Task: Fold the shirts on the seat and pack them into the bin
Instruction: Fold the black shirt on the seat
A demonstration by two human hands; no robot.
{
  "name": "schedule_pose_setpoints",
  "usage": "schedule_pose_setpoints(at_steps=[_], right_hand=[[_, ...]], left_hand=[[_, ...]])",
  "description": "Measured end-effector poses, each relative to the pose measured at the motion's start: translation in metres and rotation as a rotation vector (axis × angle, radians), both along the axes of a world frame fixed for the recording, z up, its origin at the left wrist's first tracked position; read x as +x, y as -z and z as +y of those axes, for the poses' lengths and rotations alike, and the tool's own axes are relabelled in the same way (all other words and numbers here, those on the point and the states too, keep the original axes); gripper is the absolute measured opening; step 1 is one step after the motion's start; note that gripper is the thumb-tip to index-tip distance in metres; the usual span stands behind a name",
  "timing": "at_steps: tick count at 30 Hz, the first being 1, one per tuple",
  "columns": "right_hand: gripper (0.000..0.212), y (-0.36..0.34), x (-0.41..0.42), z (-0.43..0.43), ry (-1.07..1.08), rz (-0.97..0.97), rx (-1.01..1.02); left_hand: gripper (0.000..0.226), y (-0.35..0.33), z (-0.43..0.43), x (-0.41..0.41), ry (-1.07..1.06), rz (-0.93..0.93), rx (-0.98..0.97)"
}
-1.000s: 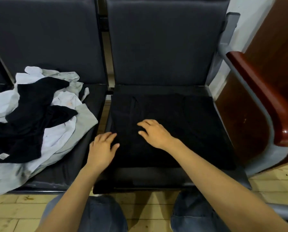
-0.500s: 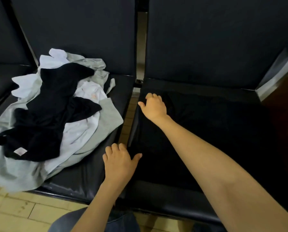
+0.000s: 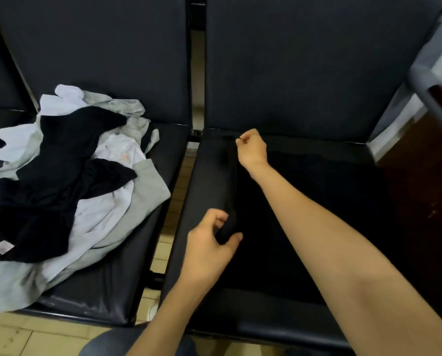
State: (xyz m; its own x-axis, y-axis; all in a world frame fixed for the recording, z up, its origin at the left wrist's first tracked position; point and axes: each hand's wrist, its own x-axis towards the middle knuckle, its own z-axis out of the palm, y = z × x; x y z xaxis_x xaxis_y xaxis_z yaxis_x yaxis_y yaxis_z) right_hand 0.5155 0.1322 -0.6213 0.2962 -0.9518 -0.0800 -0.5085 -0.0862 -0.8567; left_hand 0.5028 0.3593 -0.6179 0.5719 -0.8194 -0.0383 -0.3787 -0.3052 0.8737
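Grey, white and black heap of shirts (image 3: pixel 60 188): unfolded, on the neighbouring seat (image 3: pixel 117 291), left of both grips and well apart from them.

Left grip (image 3: pixel 209 242): fingers and thumb curled round the near left edge of the black shirt (image 3: pixel 317 181), which lies spread on the seat (image 3: pixel 207 176) beneath.

Right grip (image 3: pixel 253 149): apparently pinches the same edge farther back.

Risk: black cloth on black padding hides the hem, so an uneven lift would likely skew the fold and a slack pinch would drop it.

Armrest (image 3: pixel 425 93): right of the grips and may crowd the fold.

Bin: not in view.
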Motion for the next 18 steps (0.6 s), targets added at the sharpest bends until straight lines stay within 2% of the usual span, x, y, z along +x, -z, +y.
schedule_pose_setpoints(at_steps=[2, 4, 6, 8, 11, 15, 18], right_hand=[[0.018, 0.001, -0.027, -0.013, 0.025, 0.015, 0.007], [0.03, 0.007, -0.051, -0.023, 0.005, 0.14, 0.012], [0.04, 0.015, -0.068, -0.029, -0.015, 0.258, 0.025], [0.043, 0.022, -0.076, -0.031, 0.001, 0.276, 0.045], [0.041, 0.026, -0.08, -0.034, -0.008, 0.23, 0.028], [0.027, 0.029, -0.083, -0.039, 0.03, 0.203, -0.098], [0.029, 0.032, -0.092, -0.039, 0.006, 0.266, -0.056]], left_hand=[[0.032, 0.003, -0.006, -0.023, 0.142, -0.055, 0.026], [0.03, 0.011, -0.009, -0.043, 0.252, -0.111, 0.059], [0.036, 0.017, -0.012, -0.055, 0.313, -0.15, 0.113], [0.039, 0.021, -0.014, -0.06, 0.322, -0.154, 0.143], [0.036, 0.026, -0.014, -0.063, 0.334, -0.177, 0.119], [0.027, 0.032, -0.013, -0.065, 0.399, -0.205, 0.0], [0.039, 0.034, -0.012, -0.067, 0.567, -0.268, 0.093]])
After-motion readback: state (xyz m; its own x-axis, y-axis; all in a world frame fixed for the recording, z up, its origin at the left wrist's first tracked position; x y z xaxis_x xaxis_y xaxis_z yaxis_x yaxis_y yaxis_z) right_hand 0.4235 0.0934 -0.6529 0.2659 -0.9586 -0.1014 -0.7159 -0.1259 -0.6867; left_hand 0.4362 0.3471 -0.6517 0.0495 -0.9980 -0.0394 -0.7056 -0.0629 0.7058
